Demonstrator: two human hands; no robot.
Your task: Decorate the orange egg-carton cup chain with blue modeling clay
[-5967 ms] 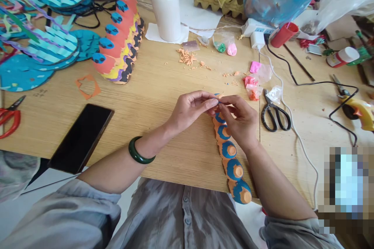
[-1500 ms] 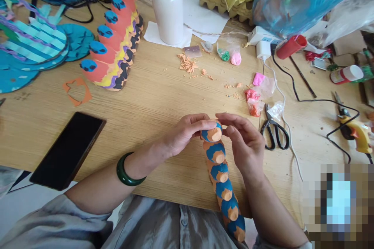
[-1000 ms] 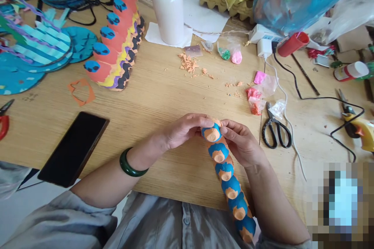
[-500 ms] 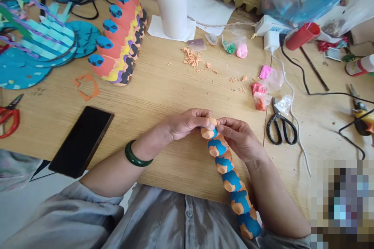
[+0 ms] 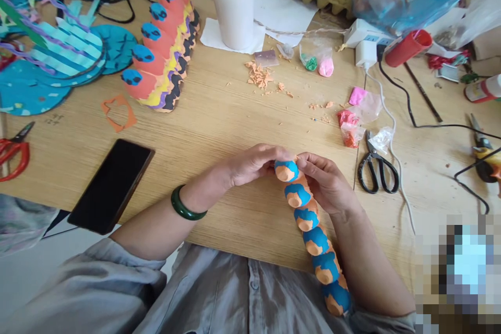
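Observation:
A long strip of egg-carton cups point(image 5: 307, 219), covered in orange and blue, runs from my fingers down toward my lap. My left hand point(image 5: 254, 164) grips its far end, thumb and fingers closed around the top cup. Against the other side of that end, my right hand point(image 5: 326, 182) pinches the edge with thumb and forefinger. Its other fingers are curled and partly hidden. Each cup has an orange tip with a ragged blue band around it.
Black-handled scissors point(image 5: 378, 169) lie right of my hands, near small bags of pink and red clay point(image 5: 348, 119). Orange scraps point(image 5: 259, 75) are scattered ahead. A phone point(image 5: 113, 185), a decorated egg-carton piece point(image 5: 162, 44) and red-handled scissors point(image 5: 14, 156) are leftward. A white bottle point(image 5: 233, 8) stands behind.
The strip's far end has turned and shifted slightly right, so the top cup's blue band shows more. My left thumb has moved off the front of that cup.

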